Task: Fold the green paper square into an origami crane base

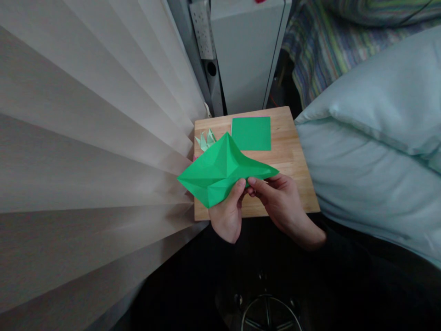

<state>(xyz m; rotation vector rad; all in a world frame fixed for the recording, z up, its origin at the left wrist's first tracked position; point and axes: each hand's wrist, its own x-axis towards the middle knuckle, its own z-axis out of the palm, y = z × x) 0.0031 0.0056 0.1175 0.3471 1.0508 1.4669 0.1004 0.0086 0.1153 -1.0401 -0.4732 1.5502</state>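
Note:
Held up over a small wooden table point(285, 133) is a sheet of green origami paper point(220, 168), marked with crossing creases and bent along its lower right edge. My left hand point(227, 216) grips that lower edge, its thumb on top and the other fingers hidden beneath the sheet. Close beside it, my right hand point(279, 197) pinches the same edge between thumb and fingers. A flat stack of green paper point(253, 133) lies on the tabletop behind the held sheet. Left of that stack stands a pale green folded paper piece point(206, 140), partly covered.
A pleated curtain point(103, 151) hangs against the table's left side. Light blue bedding point(365, 147) bulges along the right. Behind the table stands a grey-white cabinet point(246, 55), with a striped cloth point(324, 50) to its right. A round metal chair base point(270, 312) shows below.

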